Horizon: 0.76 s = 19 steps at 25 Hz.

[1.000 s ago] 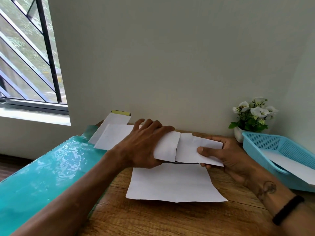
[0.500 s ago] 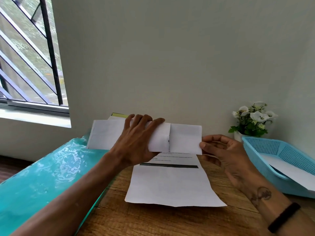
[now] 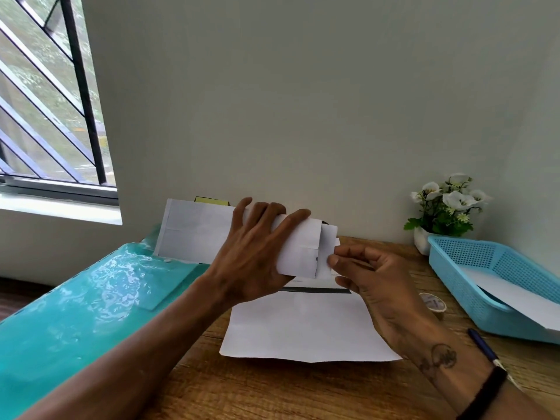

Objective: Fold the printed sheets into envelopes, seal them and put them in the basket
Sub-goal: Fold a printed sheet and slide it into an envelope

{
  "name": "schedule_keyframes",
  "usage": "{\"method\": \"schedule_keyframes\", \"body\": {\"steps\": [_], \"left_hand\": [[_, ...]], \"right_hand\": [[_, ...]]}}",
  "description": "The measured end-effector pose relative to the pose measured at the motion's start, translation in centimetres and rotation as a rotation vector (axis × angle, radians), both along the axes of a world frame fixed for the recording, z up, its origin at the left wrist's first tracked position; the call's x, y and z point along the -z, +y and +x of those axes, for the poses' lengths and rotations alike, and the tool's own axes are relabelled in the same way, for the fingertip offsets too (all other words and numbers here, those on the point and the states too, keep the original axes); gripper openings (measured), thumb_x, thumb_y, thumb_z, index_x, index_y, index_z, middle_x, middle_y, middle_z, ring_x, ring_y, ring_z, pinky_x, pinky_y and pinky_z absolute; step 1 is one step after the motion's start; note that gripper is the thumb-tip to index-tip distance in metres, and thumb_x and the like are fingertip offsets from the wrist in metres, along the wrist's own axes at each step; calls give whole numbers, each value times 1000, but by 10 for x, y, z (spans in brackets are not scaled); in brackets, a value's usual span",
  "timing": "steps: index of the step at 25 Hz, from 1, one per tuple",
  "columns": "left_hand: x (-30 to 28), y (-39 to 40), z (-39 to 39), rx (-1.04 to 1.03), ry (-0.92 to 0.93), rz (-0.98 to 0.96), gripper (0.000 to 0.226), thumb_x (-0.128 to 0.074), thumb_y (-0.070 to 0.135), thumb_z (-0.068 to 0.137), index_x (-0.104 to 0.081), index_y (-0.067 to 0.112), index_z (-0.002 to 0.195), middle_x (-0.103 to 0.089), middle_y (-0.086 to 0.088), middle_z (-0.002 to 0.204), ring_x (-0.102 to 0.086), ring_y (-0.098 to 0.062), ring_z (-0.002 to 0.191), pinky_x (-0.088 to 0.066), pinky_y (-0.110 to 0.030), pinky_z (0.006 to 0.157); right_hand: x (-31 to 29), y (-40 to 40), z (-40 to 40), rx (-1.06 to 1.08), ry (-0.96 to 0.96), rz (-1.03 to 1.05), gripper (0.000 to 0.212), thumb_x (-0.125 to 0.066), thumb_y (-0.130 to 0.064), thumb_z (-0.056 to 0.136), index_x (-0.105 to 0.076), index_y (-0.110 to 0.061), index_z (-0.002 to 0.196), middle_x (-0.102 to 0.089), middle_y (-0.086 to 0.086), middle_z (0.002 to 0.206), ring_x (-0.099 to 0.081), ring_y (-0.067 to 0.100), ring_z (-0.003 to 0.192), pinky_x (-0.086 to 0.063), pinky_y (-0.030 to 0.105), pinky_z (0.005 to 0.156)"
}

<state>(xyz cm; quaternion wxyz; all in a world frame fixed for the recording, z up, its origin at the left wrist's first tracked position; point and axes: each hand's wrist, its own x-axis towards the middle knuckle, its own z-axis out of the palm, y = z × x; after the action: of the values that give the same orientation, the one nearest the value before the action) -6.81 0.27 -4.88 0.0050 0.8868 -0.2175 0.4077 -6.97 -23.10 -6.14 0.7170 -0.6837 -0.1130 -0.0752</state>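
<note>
My left hand [image 3: 257, 253] grips a white envelope [image 3: 300, 250] lifted above the table, fingers curled over its top edge. A folded white sheet [image 3: 327, 247] sticks out of the envelope's right end. My right hand [image 3: 363, 268] pinches that sheet's right edge between thumb and fingers. Below them a printed sheet [image 3: 303, 325] with a dark bar lies flat on the wooden table [image 3: 272, 389]. The blue basket [image 3: 485, 286] stands at the right with a white envelope [image 3: 515, 295] in it.
More white envelopes [image 3: 194, 231] lean at the back, over a turquoise plastic folder [image 3: 75, 304] on the left. A tape roll [image 3: 433, 304] and a pen [image 3: 481, 344] lie near my right wrist. A small white flower pot [image 3: 445, 207] stands by the wall.
The folded sheet has slid further left into the envelope, so less of it shows. My right hand has moved left with it. The envelope sits a little higher than before.
</note>
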Motion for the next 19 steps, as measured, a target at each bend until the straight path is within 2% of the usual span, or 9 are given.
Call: {"method": "schedule_keyframes", "body": {"steps": [5,7,10,13,17,19], "left_hand": [[1,-13,-5,48,-45,23,98,-72,60,71,-41,25,157,-53,-7,132,-47,-29,126,-22,-61,122],[1,-17,-6,61,-60,33,99,-73,62,71,-42,25,157,-53,-7,133,-48,-29,126,-22,-62,122],[2,-20,-8,57,-71,51,100,-76,61,70,-41,25,157,-53,-8,132,-48,-29,124,-21,-60,123],[3,-24,-10,87,-81,51,99,-79,58,71,-42,24,156,-53,-8,132,-49,-29,124,-23,-59,122],[4,-29,-11,125,-81,72,94,-76,53,73,-42,24,157,-53,-8,132,-49,-29,123,-25,-59,122],[6,-31,-11,138,-62,87,95,-75,52,74,-38,26,157,-52,-8,134,-47,-28,124,-23,-58,123]], "right_hand": [[-5,6,-10,-59,11,-38,16,-84,-16,81,-85,-26,92,-82,0,98,-74,33,104,-57,57,99],[-5,8,-13,-65,-3,-69,16,-81,-13,83,-85,-24,94,-83,1,97,-77,29,98,-58,57,97],[-5,8,-16,-73,-50,-104,24,-77,-6,88,-84,-28,88,-83,-5,92,-78,16,87,-64,45,89],[-6,9,-18,-100,-150,-147,42,-77,0,87,-82,-40,76,-82,-12,89,-76,11,89,-65,28,76],[-3,10,-18,-119,-213,-188,43,-79,4,84,-77,-39,89,-80,-22,89,-74,-1,89,-60,18,66],[-2,10,-19,-113,-214,-235,43,-80,2,83,-73,-40,91,-75,-33,81,-71,-9,85,-57,14,62]]}}
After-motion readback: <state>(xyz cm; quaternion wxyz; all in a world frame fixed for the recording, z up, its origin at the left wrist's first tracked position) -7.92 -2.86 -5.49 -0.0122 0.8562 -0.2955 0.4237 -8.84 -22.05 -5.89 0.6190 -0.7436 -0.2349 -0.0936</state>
